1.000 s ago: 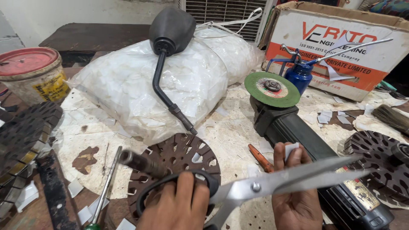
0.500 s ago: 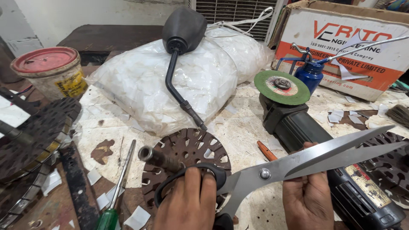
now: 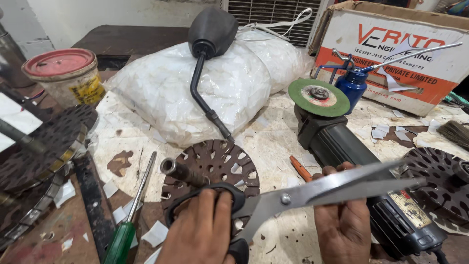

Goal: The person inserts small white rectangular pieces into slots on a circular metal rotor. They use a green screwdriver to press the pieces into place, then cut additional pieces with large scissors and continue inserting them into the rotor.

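My left hand (image 3: 202, 232) grips the black handles of a large pair of scissors (image 3: 312, 188), whose steel blades point right and are slightly apart. My right hand (image 3: 342, 222) sits under the blades, fingers curled up against them; whether it holds anything between the blades is hidden. Just behind the handles lies a brown slotted rotor disc (image 3: 215, 164) with a steel shaft sticking up toward the left. An angle grinder (image 3: 361, 166) with a green disc lies right behind my right hand.
A bag of white paper pieces (image 3: 195, 93) with a black mirror (image 3: 210, 34) on it lies at the back. A green-handled screwdriver (image 3: 129, 220), a red-lidded tin (image 3: 66, 76), a blue oil can (image 3: 354, 83), a cardboard box (image 3: 405, 49) and more slotted discs (image 3: 435, 181) surround the bench.
The view has dropped and shifted slightly. The scissors have moved a little to the right with my left hand, and my right hand has come up under the blades.
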